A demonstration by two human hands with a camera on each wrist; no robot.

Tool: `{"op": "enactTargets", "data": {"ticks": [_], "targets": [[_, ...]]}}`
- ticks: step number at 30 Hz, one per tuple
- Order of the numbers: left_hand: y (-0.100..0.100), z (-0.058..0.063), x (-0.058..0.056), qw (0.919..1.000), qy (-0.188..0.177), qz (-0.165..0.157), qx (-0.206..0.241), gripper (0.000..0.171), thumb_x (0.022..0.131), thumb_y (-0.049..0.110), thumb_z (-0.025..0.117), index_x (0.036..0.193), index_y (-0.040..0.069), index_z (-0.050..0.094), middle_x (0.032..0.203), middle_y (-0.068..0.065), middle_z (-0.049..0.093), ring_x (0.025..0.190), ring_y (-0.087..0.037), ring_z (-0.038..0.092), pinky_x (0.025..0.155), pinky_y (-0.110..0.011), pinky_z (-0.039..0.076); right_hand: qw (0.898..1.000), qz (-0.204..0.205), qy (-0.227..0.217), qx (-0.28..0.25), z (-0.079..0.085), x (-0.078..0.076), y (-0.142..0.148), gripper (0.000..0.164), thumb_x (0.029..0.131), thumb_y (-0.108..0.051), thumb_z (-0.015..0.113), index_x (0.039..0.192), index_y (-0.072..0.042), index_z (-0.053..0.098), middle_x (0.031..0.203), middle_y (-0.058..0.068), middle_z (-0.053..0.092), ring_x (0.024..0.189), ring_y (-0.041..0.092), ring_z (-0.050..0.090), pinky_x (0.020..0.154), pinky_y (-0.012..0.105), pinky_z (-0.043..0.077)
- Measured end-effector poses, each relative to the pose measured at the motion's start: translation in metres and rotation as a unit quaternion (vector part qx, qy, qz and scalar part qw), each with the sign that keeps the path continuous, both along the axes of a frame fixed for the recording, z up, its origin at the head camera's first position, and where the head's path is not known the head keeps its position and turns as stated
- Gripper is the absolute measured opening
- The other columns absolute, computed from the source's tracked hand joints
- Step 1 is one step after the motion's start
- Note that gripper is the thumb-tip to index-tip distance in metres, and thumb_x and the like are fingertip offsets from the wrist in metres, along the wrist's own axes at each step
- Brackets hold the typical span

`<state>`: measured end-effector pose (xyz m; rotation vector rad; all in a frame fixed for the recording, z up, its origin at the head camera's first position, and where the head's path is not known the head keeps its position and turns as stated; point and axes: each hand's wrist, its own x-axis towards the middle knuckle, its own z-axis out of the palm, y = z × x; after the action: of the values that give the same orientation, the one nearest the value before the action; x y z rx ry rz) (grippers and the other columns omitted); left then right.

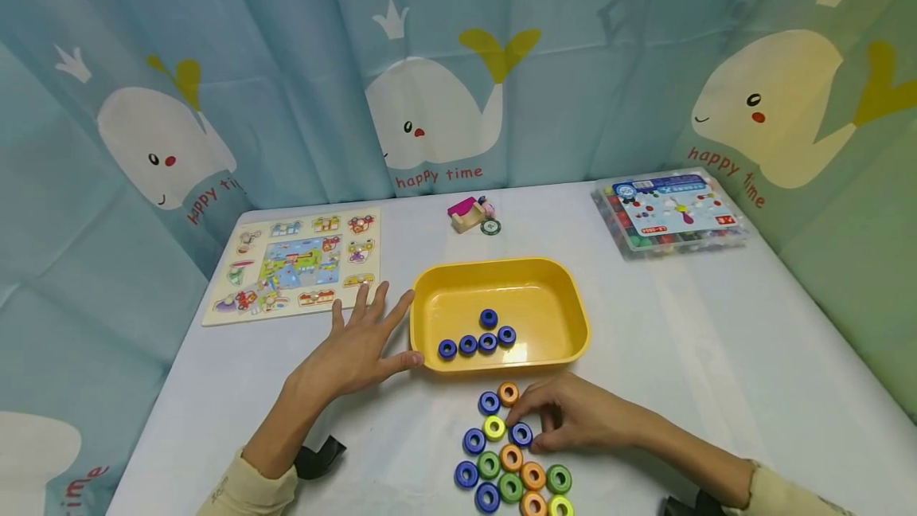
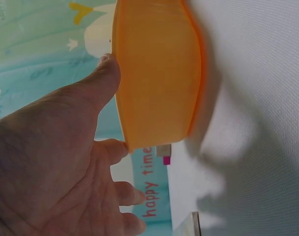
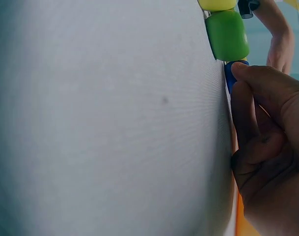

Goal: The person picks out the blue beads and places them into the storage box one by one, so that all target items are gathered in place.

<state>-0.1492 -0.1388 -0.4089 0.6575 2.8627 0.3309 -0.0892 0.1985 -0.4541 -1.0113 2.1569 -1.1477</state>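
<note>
A yellow tray [image 1: 501,261] with several blue rings [image 1: 488,342] in it stands mid-table. At its left end my left hand [image 1: 358,349] spreads its fingers, with the thumb and index finger at the rim; the left wrist view shows these fingertips on the tray's edge [image 2: 159,73]. In front of the tray, my right hand [image 1: 580,412] pinches a blue ring [image 1: 520,435] between thumb and index finger, low over the table. The right wrist view shows only a sliver of this blue ring [image 3: 230,76], beside a green ring [image 3: 228,35].
Around the right fingertips lie more loose rings, among them orange [image 1: 511,457], green [image 1: 559,478], yellow [image 1: 494,428] and blue [image 1: 466,474]. A wooden picture puzzle board [image 1: 286,269] lies back left, small toy pieces [image 1: 469,217] behind the tray, a clear plastic box [image 1: 673,209] back right.
</note>
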Motion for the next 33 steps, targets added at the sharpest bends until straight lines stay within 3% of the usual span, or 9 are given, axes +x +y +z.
{"op": "enactTargets", "data": {"ticks": [9, 14, 20, 27, 33], "targets": [[0.0, 0.001, 0.0, 1.0, -0.003, 0.003, -0.004, 0.09, 0.077, 0.075, 0.046, 0.149, 0.034, 0.011, 0.154, -0.015, 0.007, 0.137, -0.04, -0.001, 0.099, -0.068, -0.001, 1.0, 0.011, 0.011, -0.022, 0.009, 0.0, 0.0, 0.033, 0.077, -0.02, 0.077, 0.107, -0.028, 0.068, 0.094, -0.013, 0.064, 0.063, 0.003, 0.057, 0.052, 0.021, 0.048], [-0.001, 0.002, 0.0, 0.9999, -0.006, 0.003, -0.009, 0.092, 0.076, 0.076, 0.045, 0.15, 0.034, 0.01, 0.154, -0.015, 0.007, 0.137, -0.041, 0.001, 0.099, -0.068, -0.001, 0.999, 0.007, 0.009, -0.031, 0.029, -0.001, 0.003, 0.031, 0.076, -0.018, 0.077, 0.105, -0.026, 0.069, 0.09, -0.011, 0.065, 0.059, 0.003, 0.055, 0.049, 0.022, 0.047], [-0.001, 0.002, -0.001, 0.9999, -0.01, 0.001, -0.007, 0.091, 0.077, 0.076, 0.045, 0.15, 0.034, 0.01, 0.154, -0.015, 0.007, 0.137, -0.041, 0.0, 0.099, -0.068, -0.002, 0.999, 0.015, 0.022, -0.023, 0.061, -0.008, 0.007, 0.032, 0.079, -0.017, 0.075, 0.108, -0.027, 0.068, 0.102, -0.011, 0.065, 0.061, 0.004, 0.055, 0.051, 0.023, 0.048], [0.0, 0.003, 0.0, 0.9999, -0.016, 0.002, -0.001, 0.091, 0.078, 0.074, 0.046, 0.15, 0.033, 0.01, 0.154, -0.015, 0.006, 0.137, -0.041, 0.001, 0.099, -0.067, -0.003, 0.998, 0.014, 0.053, -0.018, 0.089, -0.029, 0.009, 0.03, 0.08, -0.02, 0.075, 0.107, -0.029, 0.067, 0.099, -0.011, 0.065, 0.063, 0.008, 0.055, 0.053, 0.025, 0.047], [0.0, 0.003, 0.001, 0.9999, -0.015, 0.002, 0.0, 0.09, 0.078, 0.074, 0.047, 0.15, 0.033, 0.01, 0.154, -0.014, 0.007, 0.137, -0.04, 0.001, 0.099, -0.067, -0.003, 0.997, -0.013, 0.071, -0.006, 0.094, -0.063, 0.013, 0.028, 0.081, -0.022, 0.074, 0.107, -0.028, 0.067, 0.081, -0.008, 0.063, 0.06, 0.01, 0.052, 0.05, 0.025, 0.044]]}}
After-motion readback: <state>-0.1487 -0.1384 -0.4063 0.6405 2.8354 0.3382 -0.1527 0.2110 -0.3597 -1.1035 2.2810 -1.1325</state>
